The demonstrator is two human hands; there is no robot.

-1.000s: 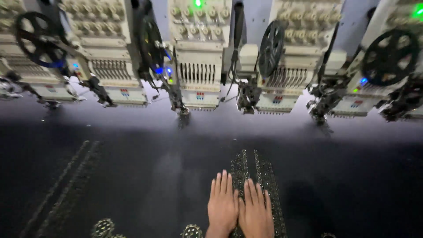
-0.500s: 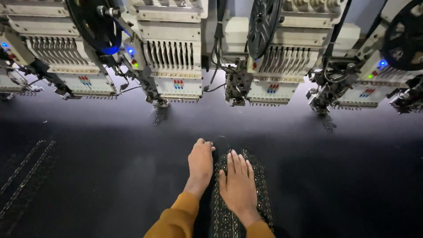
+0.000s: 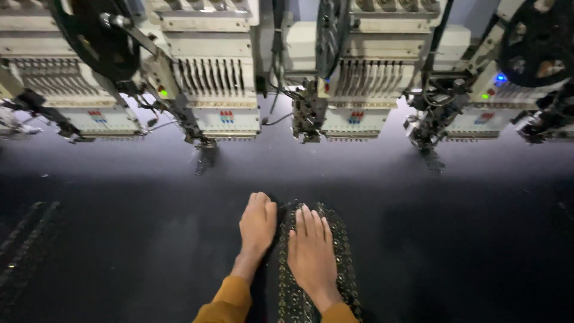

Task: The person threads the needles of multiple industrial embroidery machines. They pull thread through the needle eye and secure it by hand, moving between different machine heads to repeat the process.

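Spread across the whole near field: dark fabric (image 3: 119,239), stretched flat, running left to right under the machine. Along the far edge: a row of cream embroidery heads (image 3: 221,90), needle bars hanging just above the cloth, black reels (image 3: 95,36) mounted in front, small green and blue lamps lit.

Near centre, on the cloth: a beaded embroidered strip (image 3: 341,251), long axis running near to far, rounded far end pointing toward the head (image 3: 353,101) right of centre, near end passing out of frame at the bottom edge. Fainter stitched bands (image 3: 27,233) at far left, same direction.

On the strip: right hand (image 3: 311,257), flat, palm down, fingers together and extended, holding nothing, just pressing. Beside it, touching the strip's left border: left hand (image 3: 257,224), also flat and open, fingers closed up, resting on plain cloth. Mustard sleeves (image 3: 227,299) at both wrists.

Likely risks: a snagged bead or pulled thread from a dragging palm; puckering or a shifted pattern from uneven pressure on the taut cloth; fingertips pointing at the needles, so real danger if pushed farther under a running head.
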